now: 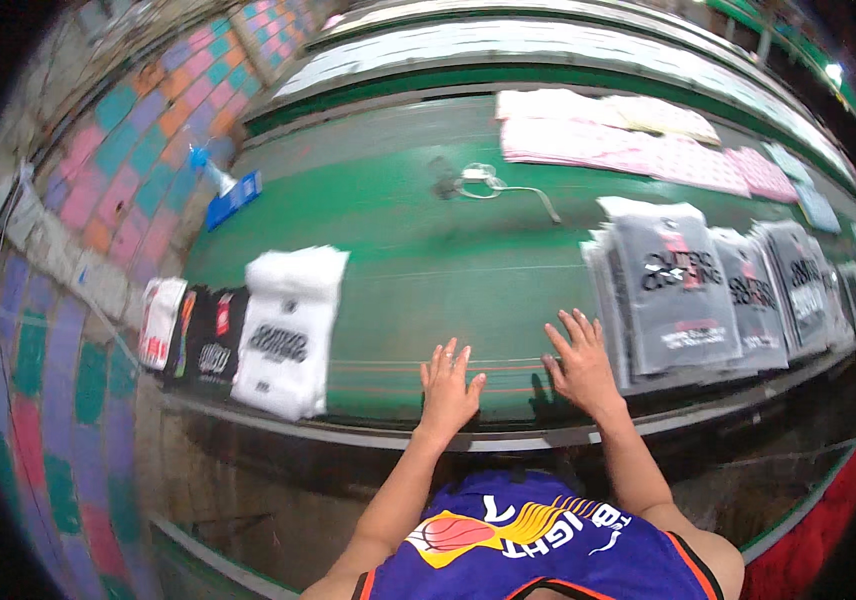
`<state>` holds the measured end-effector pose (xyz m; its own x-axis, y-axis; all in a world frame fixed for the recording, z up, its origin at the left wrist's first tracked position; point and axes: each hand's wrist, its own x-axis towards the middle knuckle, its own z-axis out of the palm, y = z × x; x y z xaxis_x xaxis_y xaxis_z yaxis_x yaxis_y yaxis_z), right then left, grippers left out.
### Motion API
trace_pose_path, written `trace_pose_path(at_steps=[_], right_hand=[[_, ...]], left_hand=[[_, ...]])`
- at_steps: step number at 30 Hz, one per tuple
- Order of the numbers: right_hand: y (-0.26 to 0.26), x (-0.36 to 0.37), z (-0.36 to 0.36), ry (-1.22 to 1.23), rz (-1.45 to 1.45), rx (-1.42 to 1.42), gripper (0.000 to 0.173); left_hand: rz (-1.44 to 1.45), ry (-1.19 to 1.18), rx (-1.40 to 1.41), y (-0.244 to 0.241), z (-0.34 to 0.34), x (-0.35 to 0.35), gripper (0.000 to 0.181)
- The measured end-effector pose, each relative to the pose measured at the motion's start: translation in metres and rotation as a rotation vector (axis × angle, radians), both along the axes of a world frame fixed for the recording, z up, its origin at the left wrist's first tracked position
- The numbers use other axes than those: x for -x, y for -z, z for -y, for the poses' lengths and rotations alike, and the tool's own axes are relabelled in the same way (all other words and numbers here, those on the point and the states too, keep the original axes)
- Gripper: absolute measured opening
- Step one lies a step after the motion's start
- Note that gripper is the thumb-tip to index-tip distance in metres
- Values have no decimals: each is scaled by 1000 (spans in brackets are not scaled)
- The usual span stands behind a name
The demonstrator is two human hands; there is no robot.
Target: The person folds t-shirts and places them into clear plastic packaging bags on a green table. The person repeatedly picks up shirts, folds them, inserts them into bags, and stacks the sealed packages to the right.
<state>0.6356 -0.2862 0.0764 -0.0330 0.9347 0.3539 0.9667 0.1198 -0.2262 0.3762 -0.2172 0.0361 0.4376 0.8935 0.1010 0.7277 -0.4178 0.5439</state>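
My left hand is over the front part of a green worktable, its fingers spread and nothing in them. To its right, my right hand also has its fingers apart and holds nothing. Whether either palm touches the tabletop, I cannot tell. Just right of my right hand lies a stack of grey printed garments, some apparently in clear bags. Farther left of my left hand is a pile of folded white garments with black print. Beside that pile lies a black printed garment.
A coiled white cable lies mid-table. Pink patterned fabric pieces run along the back right. At the back left are a blue box and a blue-topped bottle. The metal front edge of the table passes below my wrists.
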Motion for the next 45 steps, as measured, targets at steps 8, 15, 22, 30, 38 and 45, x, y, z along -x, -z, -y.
trace_pose_path(at_steps=[8,15,22,30,38,45], right_hand=[[13,173,-69,-217,11,209,65],[49,223,-122,-380,-5,304,66],[89,320,-186,-480,-187,287,67],[104,394,-231,-364,-306,343,65],[110,424,-251,-204,-474,316,48],[112,438,-255,-81,-587,194,35]], left_hand=[[-59,-279,21,1,-37,184,57],[-117,-453,-23,34,-70,256,56],[-377,-228,-50,73,-91,301,74],[-263,-174,-160,80,-131,326,45],[-271,-57,-41,58,-157,334,18],[-237,-94,-7,45,-175,357,39]])
